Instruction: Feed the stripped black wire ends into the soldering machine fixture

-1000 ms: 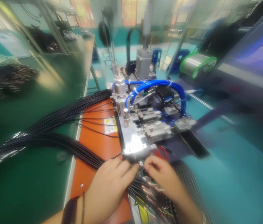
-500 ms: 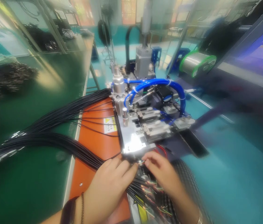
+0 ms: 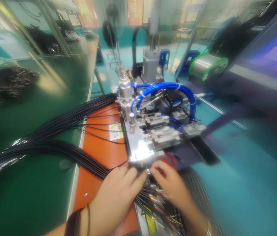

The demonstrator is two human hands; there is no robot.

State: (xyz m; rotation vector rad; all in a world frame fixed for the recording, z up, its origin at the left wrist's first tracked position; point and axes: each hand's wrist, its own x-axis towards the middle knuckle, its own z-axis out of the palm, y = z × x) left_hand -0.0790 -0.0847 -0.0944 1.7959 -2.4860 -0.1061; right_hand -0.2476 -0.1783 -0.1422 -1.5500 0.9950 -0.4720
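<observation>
My left hand (image 3: 115, 196) rests on a bundle of thin black cables (image 3: 62, 149), its fingers pressed together at a cable end close to the front edge of a metal fixture (image 3: 150, 137). My right hand (image 3: 169, 185) pinches the stripped tip of that cable, right against my left fingertips. Coloured inner wires (image 3: 163, 196) stick out of several cable ends beneath both hands. Blue air hoses (image 3: 163, 88) loop over the fixture.
An orange plate (image 3: 101, 149) lies under the cables on a green bench (image 3: 25, 183). A spool of silver wire (image 3: 206, 67) stands at the right rear, beside a screen (image 3: 276, 52). A heap of dark cables (image 3: 8, 82) lies far left.
Both hands have crept slightly up toward the fixture's front edge, fingertips staying together on the cable end. The view has barely shifted.
</observation>
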